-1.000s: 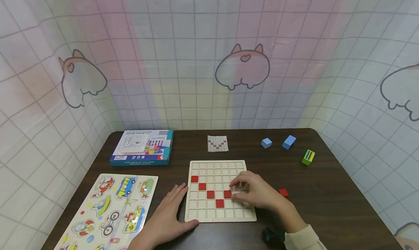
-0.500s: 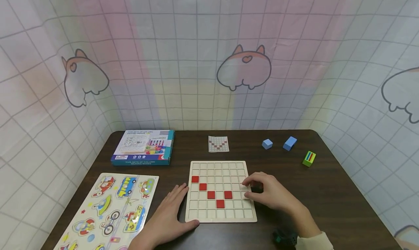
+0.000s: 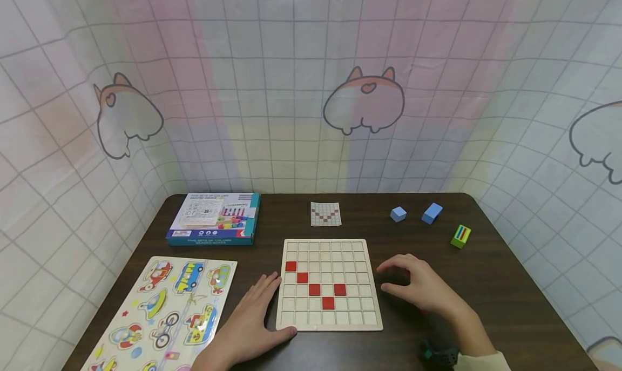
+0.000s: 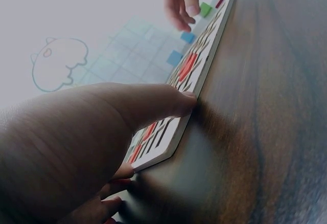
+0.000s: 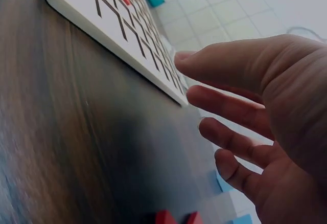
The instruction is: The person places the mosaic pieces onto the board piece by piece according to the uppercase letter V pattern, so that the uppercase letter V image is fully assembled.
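A cream grid board (image 3: 329,319) lies flat on the dark table, with several red square tiles (image 3: 328,303) in its cells. My left hand (image 3: 252,317) rests at the board's left side, fingers extended along it. Its thumb (image 4: 173,101) touches the board's near edge in the left wrist view. Just off the board's right edge is my right hand (image 3: 423,284), nothing between its loosely bent fingers and thumb. Two more red tiles (image 5: 164,217) show on the table in the right wrist view; in the head view the right hand hides them.
A small pattern card (image 3: 326,214) lies behind the board. Blue blocks (image 3: 431,213) and a green striped block (image 3: 460,236) sit at the back right. On the left are a picture puzzle board (image 3: 160,311) and a flat blue box (image 3: 214,220). A patterned curtain (image 3: 291,90) surrounds the table.
My right hand has moved right, from over the board's right half to the table beside it, baring the cells there. The left hand has stayed in place.
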The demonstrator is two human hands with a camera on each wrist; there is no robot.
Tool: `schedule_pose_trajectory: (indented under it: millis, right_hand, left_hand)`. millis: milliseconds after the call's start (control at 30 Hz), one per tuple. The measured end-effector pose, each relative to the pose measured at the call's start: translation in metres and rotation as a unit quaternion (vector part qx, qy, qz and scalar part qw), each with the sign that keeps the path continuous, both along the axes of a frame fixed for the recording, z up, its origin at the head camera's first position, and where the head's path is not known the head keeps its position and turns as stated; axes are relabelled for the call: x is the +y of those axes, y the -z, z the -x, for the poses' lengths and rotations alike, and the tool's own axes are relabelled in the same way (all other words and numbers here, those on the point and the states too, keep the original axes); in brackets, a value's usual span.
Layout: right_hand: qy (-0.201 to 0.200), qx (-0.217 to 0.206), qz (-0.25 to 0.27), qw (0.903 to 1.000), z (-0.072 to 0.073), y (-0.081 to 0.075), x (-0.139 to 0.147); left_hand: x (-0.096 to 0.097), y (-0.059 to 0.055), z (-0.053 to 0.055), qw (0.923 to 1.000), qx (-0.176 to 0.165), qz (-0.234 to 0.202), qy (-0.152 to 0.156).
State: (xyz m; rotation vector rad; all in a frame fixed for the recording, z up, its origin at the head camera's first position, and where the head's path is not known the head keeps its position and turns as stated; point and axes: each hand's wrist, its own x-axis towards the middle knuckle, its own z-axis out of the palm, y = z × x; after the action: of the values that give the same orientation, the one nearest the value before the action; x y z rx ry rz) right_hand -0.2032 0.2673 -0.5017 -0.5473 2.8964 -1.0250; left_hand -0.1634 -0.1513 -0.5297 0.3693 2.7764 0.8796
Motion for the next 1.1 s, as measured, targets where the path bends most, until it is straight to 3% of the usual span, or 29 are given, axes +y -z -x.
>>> schedule_pose_trajectory:
  millis: [400,1100]
  right_hand:
    - [0.021,0.036,-0.017,0.9990,-0.005,0.000,0.025]
    - [0.018,-0.014,-0.017,0.9996,-0.008,0.001,0.054]
  left_hand:
    - [0.005,0.000,0.003,1.0000,-0.005,0.003,0.005]
    - [0.003,0.003,0.002,0.9998,-0.021,-0.006,-0.005]
